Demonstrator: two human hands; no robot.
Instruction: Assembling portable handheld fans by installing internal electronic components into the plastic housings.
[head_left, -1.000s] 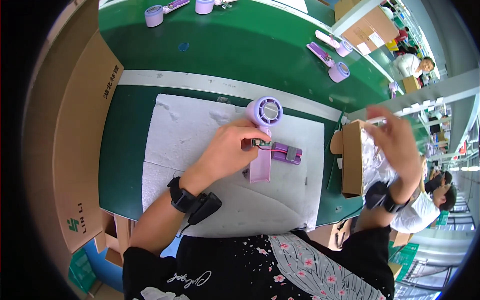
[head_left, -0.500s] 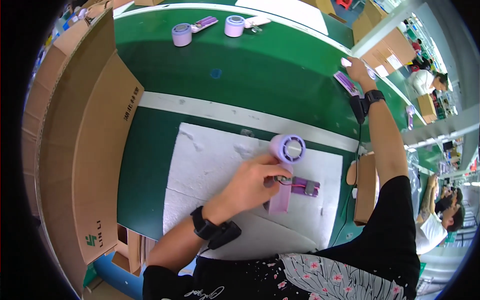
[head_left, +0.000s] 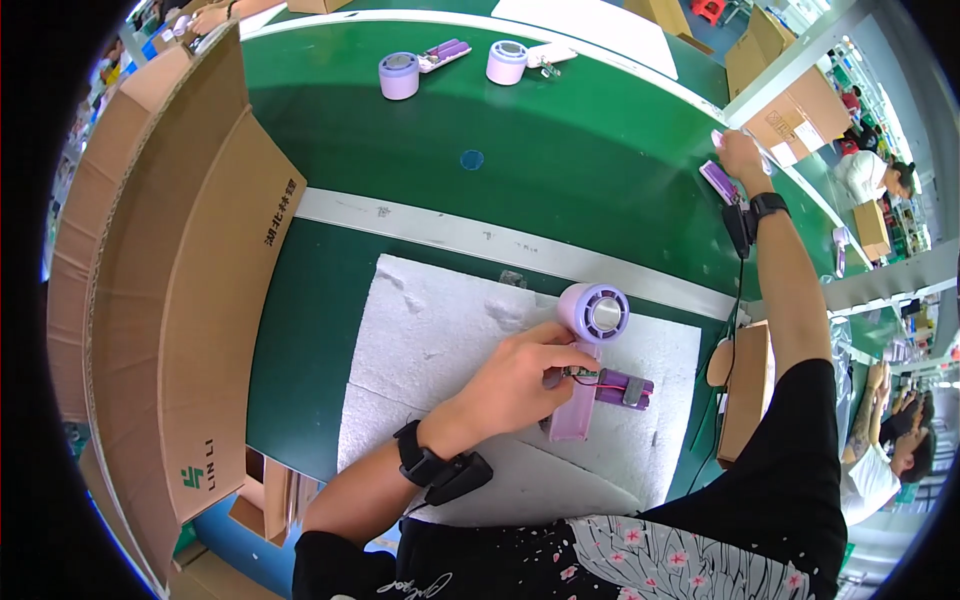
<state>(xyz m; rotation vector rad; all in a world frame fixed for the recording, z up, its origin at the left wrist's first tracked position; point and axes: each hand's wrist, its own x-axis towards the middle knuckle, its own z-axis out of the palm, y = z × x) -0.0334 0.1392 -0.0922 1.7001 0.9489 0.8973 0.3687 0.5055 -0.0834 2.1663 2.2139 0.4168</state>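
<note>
A lilac handheld fan (head_left: 594,313) lies on the white foam sheet (head_left: 420,345), its round head toward the far side and its pink handle shell (head_left: 572,412) open. My left hand (head_left: 515,380) is closed at the handle, pinching a small green circuit board (head_left: 578,371). Red wires run from the board to a purple battery pack (head_left: 624,390) beside the shell. At the far right my right hand (head_left: 742,158) is bent over another lilac fan, which it mostly hides; a purple battery (head_left: 717,182) shows next to it. The fingertips are hidden.
Two more opened fans (head_left: 399,77) (head_left: 507,63) stand at the back of the green table (head_left: 580,130). A tall cardboard box (head_left: 215,300) walls off the left side. Near the right edge is a smaller carton (head_left: 748,395), with a black cable (head_left: 738,300) alongside. Co-workers (head_left: 870,178) sit further right.
The whole view has shifted slightly, so things sit lower and further right. Both hands keep their places, the left at the circuit board and the right over the far fan.
</note>
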